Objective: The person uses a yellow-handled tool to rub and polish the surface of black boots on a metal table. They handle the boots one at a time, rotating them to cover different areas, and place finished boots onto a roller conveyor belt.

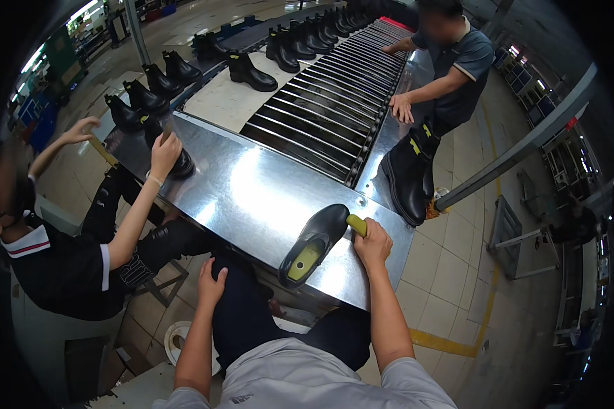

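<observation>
A black leather shoe (329, 223) lies on the metal tabletop (252, 178) in front of me, its toe pointing away and its opening toward me. Inside it shows a yellow-green insole (305, 260). Beside the toe, my right hand (373, 244) is closed around a curved yellow-green piece (356, 224), much like the insole in colour; its lower part is hidden by my fingers. My left hand (211, 285) rests by my left thigh, holding nothing, fingers apart. At the table's right corner stands a pair of black ankle boots (408, 174) with yellow-green tabs.
Beyond the tabletop runs a conveyor of metal rollers (320, 112), with rows of black boots (252, 72) along its left side. A co-worker (58, 262) at the left holds a boot (181, 163). Another person (460, 61) stands at the right, near a slanting metal post (518, 146).
</observation>
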Demonstrator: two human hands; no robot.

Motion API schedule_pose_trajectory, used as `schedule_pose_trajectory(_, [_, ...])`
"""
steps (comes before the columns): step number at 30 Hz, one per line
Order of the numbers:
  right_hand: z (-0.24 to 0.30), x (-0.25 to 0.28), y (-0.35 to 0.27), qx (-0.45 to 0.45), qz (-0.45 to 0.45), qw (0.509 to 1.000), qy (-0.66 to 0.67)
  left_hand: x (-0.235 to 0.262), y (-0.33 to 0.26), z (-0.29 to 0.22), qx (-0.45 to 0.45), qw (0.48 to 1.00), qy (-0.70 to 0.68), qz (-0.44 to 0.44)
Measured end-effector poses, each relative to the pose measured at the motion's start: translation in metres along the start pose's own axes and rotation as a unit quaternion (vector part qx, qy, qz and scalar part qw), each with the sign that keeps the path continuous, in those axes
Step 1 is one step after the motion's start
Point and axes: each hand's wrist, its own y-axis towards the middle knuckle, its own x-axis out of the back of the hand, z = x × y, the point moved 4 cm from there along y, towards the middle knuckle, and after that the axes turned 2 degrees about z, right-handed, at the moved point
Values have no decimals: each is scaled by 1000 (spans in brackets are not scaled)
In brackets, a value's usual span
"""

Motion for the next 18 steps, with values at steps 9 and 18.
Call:
schedule_pose_trajectory(9, [-1, -2, -3, -6, 1, 999, 46, 25, -1, -73, -111, 982, -112, -100])
schedule_pose_trajectory(18, [16, 2, -6, 12, -4, 1000, -11, 241, 210, -175, 15, 936, -339, -90])
